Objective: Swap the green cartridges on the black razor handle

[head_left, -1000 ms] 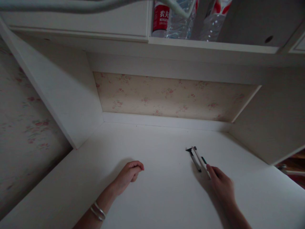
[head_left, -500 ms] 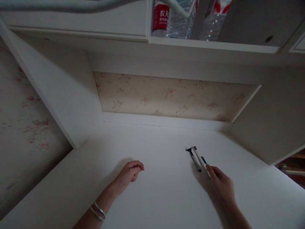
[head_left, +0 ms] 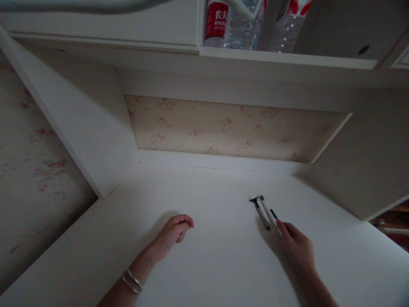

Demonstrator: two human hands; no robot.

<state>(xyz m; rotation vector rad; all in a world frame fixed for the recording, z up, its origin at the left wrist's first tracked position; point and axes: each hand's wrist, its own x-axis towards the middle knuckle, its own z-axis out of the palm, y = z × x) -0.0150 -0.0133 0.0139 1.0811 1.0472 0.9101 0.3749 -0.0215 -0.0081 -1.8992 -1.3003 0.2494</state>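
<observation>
My left hand point(head_left: 175, 232), with two bangles point(head_left: 131, 281) at the wrist, rests on the white desktop point(head_left: 211, 264). Its fingers are curled closed and no object shows in them. On the right, my right hand point(head_left: 298, 245) is closed at the end of a slim white stick with a dark head point(head_left: 267, 209), shaped like a toothbrush. A short dark green piece point(head_left: 273, 214) shows at the fingertips; whether it is part of the stick I cannot tell. Just left of the stick, a razor point(head_left: 262, 216) with a black head and grey handle lies on the desktop.
White side panels point(head_left: 83, 123) bound the desktop left and right. A low white ledge point(head_left: 223, 163) runs along the back under flowered wallpaper point(head_left: 207, 125). Overhead, a shelf point(head_left: 287, 59) holds clear plastic bottles point(head_left: 244, 27), and a pale bar point(head_left: 96, 6) crosses the top.
The view has shifted very slightly. Both hands, the razor and the white stick stay in the same places.
</observation>
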